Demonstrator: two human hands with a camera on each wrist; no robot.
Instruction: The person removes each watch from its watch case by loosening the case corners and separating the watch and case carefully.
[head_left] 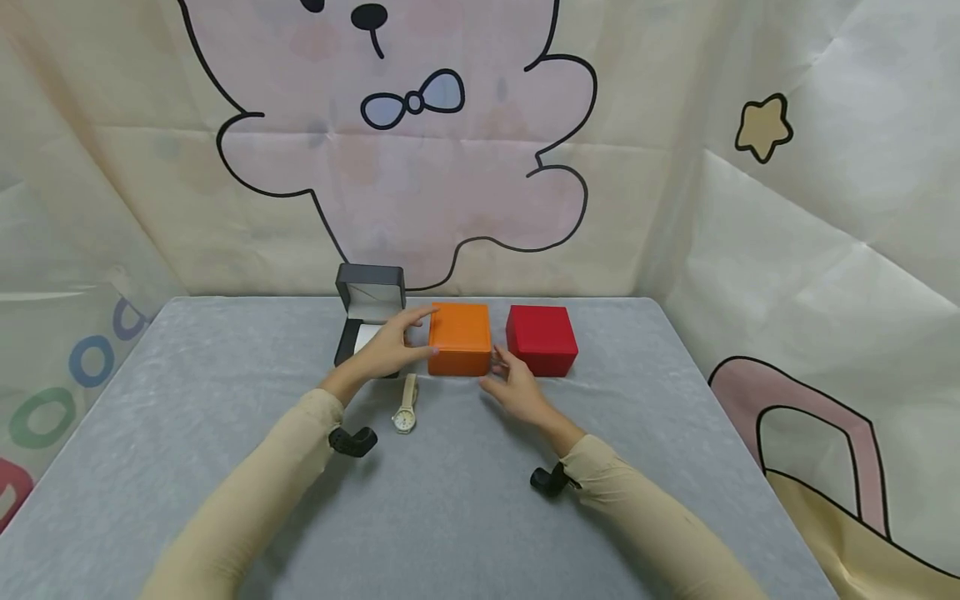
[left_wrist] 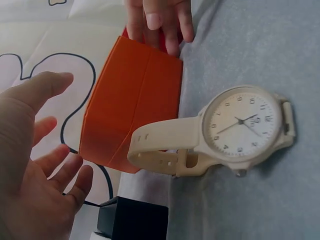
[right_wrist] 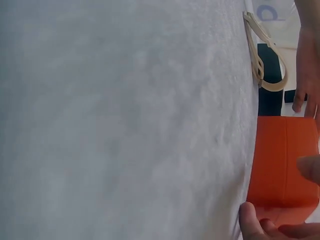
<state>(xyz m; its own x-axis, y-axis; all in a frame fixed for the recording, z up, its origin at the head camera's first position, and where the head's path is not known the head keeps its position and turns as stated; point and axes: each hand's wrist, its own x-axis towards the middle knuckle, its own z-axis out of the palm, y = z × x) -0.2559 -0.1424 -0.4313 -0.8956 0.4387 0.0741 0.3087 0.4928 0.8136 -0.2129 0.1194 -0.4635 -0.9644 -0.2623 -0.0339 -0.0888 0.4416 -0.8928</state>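
A closed orange box (head_left: 460,340) stands on the table between the two hands. My left hand (head_left: 386,346) is at its left side, fingers spread, fingertips by the upper left edge and thumb by the front corner. At the box's lower right side is my right hand (head_left: 519,395), its fingers loosely bent, in the narrow space before the red box. In the right wrist view, the right thumb (right_wrist: 309,169) overlaps the orange face. A cream wristwatch (left_wrist: 242,125) with a white dial lies in front, its strap forming a loop.
A dark box (head_left: 372,287) with a raised lid and pale lining stands at the left, partly behind the left hand. The closed red box (head_left: 542,340) is at the right. Behind the grey-covered table (head_left: 450,517) hangs a printed cloth (head_left: 645,100).
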